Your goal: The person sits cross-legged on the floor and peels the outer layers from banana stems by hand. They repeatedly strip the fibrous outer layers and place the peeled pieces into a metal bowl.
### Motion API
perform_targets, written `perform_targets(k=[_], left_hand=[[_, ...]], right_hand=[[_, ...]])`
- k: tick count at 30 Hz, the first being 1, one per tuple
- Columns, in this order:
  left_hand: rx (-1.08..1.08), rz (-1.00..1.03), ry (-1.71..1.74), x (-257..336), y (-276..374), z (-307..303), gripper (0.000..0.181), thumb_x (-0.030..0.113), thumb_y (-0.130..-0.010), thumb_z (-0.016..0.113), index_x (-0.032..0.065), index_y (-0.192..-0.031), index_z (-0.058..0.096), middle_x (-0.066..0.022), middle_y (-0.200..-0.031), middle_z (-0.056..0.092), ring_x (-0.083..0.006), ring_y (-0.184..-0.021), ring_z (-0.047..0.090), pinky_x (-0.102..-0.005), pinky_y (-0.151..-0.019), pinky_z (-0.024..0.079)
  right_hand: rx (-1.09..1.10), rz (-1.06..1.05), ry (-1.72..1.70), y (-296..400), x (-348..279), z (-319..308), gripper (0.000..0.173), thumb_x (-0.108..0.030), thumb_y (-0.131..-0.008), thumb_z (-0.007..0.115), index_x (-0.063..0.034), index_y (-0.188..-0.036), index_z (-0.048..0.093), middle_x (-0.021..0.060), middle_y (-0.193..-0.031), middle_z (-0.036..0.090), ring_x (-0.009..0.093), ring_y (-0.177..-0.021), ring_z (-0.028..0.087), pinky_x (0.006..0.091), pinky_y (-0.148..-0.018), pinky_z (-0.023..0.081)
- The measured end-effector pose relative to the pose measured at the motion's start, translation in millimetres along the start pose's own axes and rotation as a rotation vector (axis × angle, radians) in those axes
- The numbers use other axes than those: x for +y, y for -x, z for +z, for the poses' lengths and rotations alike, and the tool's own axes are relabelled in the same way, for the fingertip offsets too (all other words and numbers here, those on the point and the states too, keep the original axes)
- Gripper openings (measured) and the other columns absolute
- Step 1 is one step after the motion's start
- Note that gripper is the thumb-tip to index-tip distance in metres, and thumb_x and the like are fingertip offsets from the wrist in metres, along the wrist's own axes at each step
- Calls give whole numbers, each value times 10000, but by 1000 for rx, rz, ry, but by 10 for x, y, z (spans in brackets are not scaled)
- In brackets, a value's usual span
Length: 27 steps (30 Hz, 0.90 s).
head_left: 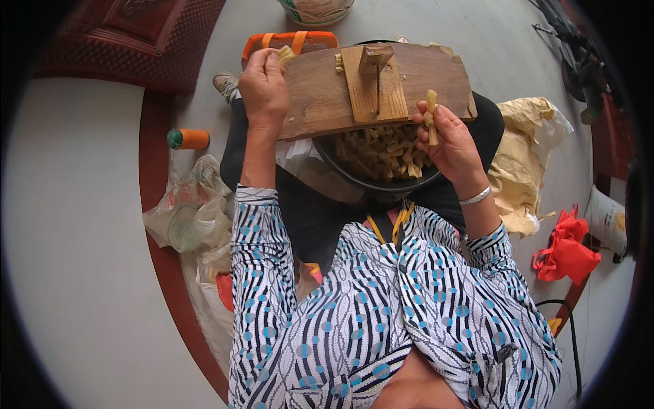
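Note:
My left hand (263, 87) is over the left end of a wooden board (317, 97), its fingers closed on a short pale-yellow dried piece (286, 54). In my right hand (447, 133), near the board's front right edge, a knotted pale-yellow strip (431, 118) stands nearly upright between thumb and fingers. A wooden block (377, 55) with a thin upright metal part is fixed on a crosspiece (357, 82) of the board. A few small yellow pieces (339, 63) lie beside the crosspiece. Under the board, a black basin (352, 179) holds many similar pieces (383, 153).
An orange thread spool (193, 139) and plastic bags (194, 214) lie at left. Behind the board are an orange-rimmed container (327, 37) and a bucket (317, 13). Crumpled brown paper (516, 168) and a red bag (567, 250) lie at right.

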<state>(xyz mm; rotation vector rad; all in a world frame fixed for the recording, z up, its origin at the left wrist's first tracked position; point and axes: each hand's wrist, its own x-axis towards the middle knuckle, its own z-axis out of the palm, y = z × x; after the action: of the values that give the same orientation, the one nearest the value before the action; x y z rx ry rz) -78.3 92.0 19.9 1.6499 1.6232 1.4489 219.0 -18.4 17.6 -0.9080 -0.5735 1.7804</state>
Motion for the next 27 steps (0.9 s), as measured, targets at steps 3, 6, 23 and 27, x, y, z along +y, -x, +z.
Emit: perform_targets(k=[3,6,23,27], left_hand=[[23,-12,-220,-434,-453,-178,232,172,-959,517,0,-1032,655,-131,-817,699,-206,-734,679,-332,-666,527],[-79,34,-710,-624,-652,-176,305,265,-952,508,51,-1108,660,-126,-1020,702,-322,-976,645,-425,-837,495],[-222,242,-366,482,1917,129,132,71,-851,640,49,-973,685,-74,-884,669,-249,-869,612,-350,-813,446],[-350,290,-338,500,1957,158,118,103,-803,677,68,-915,682,-61,-864,668,-252,-850,613,-372,-812,436]], right_hand=[[-30,76,-150,28,122,63,359,-239,-1037,416,-10,-1302,497,87,-1129,625,137,-855,616,327,-791,549],[-51,50,-148,65,110,52,365,-212,-1038,402,4,-1324,474,114,-1191,609,177,-945,638,356,-844,551],[168,-289,888,229,324,-89,204,-93,-905,630,-61,-1102,672,62,-968,692,157,-858,657,278,-739,524],[-248,-309,1867,177,180,-43,122,-110,-857,606,-73,-938,690,139,-830,685,281,-813,669,363,-697,529]])
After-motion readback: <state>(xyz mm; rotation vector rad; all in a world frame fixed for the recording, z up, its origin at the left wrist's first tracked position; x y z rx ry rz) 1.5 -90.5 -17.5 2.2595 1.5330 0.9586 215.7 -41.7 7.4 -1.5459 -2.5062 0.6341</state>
